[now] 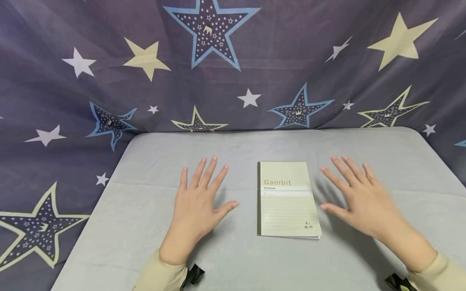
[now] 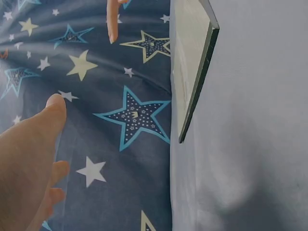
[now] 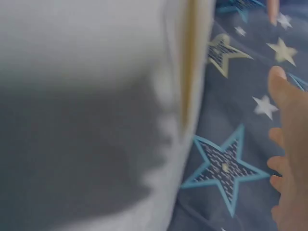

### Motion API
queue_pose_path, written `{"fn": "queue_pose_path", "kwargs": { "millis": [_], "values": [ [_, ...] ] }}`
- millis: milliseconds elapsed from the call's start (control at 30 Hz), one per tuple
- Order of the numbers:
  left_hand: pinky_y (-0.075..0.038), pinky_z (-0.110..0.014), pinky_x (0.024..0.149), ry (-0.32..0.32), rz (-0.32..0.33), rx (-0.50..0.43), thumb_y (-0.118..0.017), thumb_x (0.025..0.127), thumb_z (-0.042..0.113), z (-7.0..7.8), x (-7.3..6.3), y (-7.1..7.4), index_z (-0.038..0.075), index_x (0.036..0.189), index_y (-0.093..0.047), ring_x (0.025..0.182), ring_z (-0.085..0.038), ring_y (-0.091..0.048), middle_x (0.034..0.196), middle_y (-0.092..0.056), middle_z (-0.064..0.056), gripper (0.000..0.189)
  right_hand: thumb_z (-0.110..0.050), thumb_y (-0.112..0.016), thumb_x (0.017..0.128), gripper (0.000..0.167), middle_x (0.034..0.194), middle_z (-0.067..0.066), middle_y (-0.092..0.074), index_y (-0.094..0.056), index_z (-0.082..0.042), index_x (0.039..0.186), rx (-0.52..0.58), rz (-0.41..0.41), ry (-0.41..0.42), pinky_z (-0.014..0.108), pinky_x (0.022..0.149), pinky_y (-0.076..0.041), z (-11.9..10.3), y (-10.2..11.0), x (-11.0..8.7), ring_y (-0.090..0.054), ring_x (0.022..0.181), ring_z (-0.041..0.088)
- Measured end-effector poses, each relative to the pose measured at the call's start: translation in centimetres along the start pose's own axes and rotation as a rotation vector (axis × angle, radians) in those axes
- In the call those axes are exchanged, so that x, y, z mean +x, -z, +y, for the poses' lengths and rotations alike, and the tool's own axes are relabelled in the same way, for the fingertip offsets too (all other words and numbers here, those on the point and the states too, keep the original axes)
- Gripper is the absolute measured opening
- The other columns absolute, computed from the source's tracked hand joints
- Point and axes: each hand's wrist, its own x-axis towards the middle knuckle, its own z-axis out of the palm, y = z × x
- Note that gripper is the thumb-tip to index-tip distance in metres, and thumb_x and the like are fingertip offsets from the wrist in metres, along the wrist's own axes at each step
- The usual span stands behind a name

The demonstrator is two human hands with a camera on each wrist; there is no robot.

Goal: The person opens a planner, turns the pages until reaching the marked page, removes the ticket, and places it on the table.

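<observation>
A closed notebook (image 1: 285, 210) with a cream cover, a dark spine on its left and the printed word "Gambit" lies flat on the grey table. To its left, my left hand (image 1: 198, 202) hovers with spread fingers and holds nothing. My right hand (image 1: 364, 198) is on the other side, its fingers also spread and nothing in them. Both hands are apart from the notebook. In the left wrist view the notebook (image 2: 195, 62) shows its dark spine, with the left thumb (image 2: 55, 110) off to the side. The right wrist view shows the notebook's edge (image 3: 188, 62) blurred.
A grey cloth covers the table (image 1: 116, 226). Behind and left of it hangs a dark curtain (image 1: 276, 52) printed with stars. Black straps (image 1: 194, 275) sit at both wrists, below cream sleeves (image 1: 160, 275).
</observation>
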Motion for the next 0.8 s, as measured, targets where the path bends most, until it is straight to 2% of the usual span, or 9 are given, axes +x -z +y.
{"fn": "queue_pose_path", "kwargs": {
  "millis": [133, 400, 533, 800],
  "values": [
    [-0.007, -0.059, 0.119, -0.008, -0.008, -0.001, -0.054, 0.086, 0.071, 0.1, 0.1, -0.2, 0.025, 0.156, -0.034, 0.151, -0.025, -0.010, 0.163, -0.022, -0.004, 0.085, -0.066, -0.066, 0.082, 0.090, 0.164, 0.007, -0.018, -0.036, -0.021, 0.155, 0.039, -0.005, 0.023, 0.055, 0.120, -0.004, -0.8, -0.5, -0.7, -0.018, 0.149, 0.033],
    [-0.004, -0.057, 0.119, -0.013, -0.041, -0.013, -0.054, 0.087, 0.070, 0.1, 0.1, -0.6, 0.026, 0.157, -0.032, 0.152, -0.024, -0.008, 0.164, -0.020, -0.005, 0.085, -0.065, -0.072, 0.077, 0.093, 0.157, 0.011, -0.036, -0.043, -0.016, 0.151, 0.134, -0.019, 0.038, 0.046, 0.120, -0.019, -2.1, -1.3, -2.1, -0.037, 0.139, 0.037],
    [-0.004, -0.058, 0.119, -0.022, -0.048, -0.015, -0.054, 0.088, 0.070, 0.0, 0.1, -1.0, 0.026, 0.156, -0.032, 0.151, -0.026, -0.009, 0.164, -0.021, -0.005, 0.085, -0.067, -0.074, 0.074, 0.096, 0.150, 0.014, -0.045, -0.049, -0.008, 0.146, 0.152, -0.034, 0.038, 0.048, 0.110, -0.032, -2.6, -1.9, -2.6, -0.044, 0.132, 0.038],
    [-0.007, -0.058, 0.119, -0.014, -0.070, -0.022, -0.055, 0.089, 0.068, -0.2, 0.2, -1.6, 0.026, 0.156, -0.034, 0.151, -0.026, -0.012, 0.164, -0.022, -0.004, 0.082, -0.076, -0.071, 0.069, 0.108, 0.143, 0.018, -0.052, -0.051, 0.002, 0.141, 0.145, -0.063, 0.045, 0.055, 0.101, -0.038, -3.1, -3.4, -3.2, -0.048, 0.129, 0.038]
  ]
}}
